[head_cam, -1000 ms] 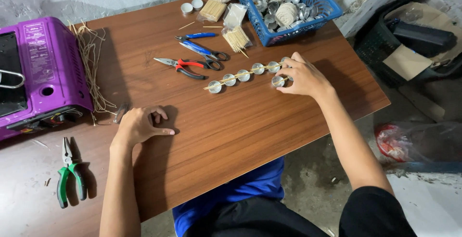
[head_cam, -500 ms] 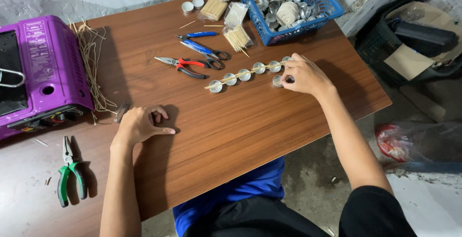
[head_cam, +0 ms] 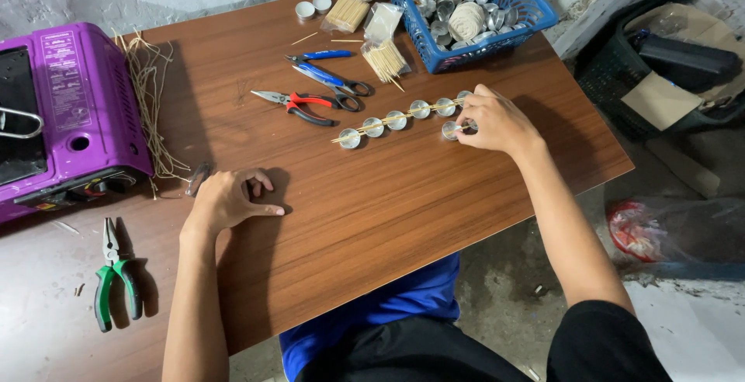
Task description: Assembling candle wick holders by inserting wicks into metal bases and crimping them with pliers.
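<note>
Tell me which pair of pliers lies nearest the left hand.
The green-handled pliers, alone on the grey surface just left of the left hand. The red-handled pliers lie farther up the wooden table, beside the blue-handled scissors.

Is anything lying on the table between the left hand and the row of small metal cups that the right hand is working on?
Nothing visible does. The left hand rests flat on bare wooden table, and the stretch up to the row of metal cups is open. The red-handled pliers lie off that line, beyond the row's left end. The right hand already touches the row's right end.
</note>
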